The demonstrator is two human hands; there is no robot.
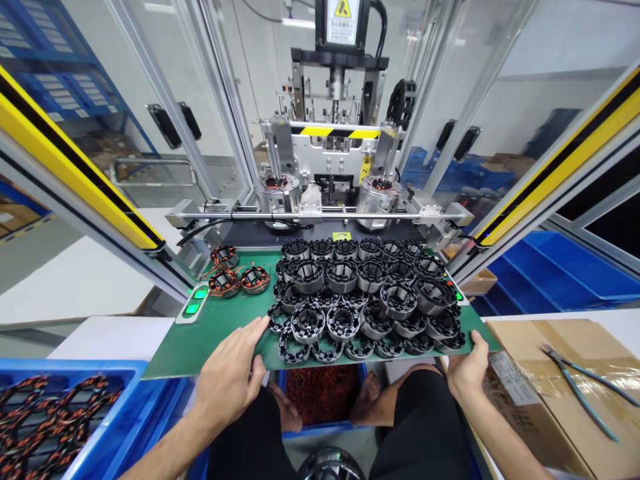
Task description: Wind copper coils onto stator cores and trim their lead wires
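A metal machine [327,143] with bright cylinders and a hazard-striped bar stands behind the green-topped desk [200,347], whose smooth, matte surface probably serves as a loading shelf just in front of it. To the left, a glossy blue plastic bin [65,367] holds copper-wound rings, and to the right, a taped, tan carton [530,373] doubles as a side table. The stack of bare rings [371,288], black-toothed with grey metal bands, fills the middle and right of the desk in layered rows, likely to keep many within reach. At its left front, the left hand [233,373] lies spread, its fingers long and its thumb apart, gripping nothing; whether the fingertips touch the nearest ring is unclear. The right hand [470,367] is at the desk's front right edge with its thumb up beside the stack, perhaps steadying that side; its other fingers are hidden, so I cannot tell whether they grip. Slim, blue-handled pliers [561,361] rest on the carton. Three wound rings [223,291], coppery and trailing loose wire ends, sit apart at the left, presumably to separate them from the bare ones, near square, glowing green buttons [191,309].
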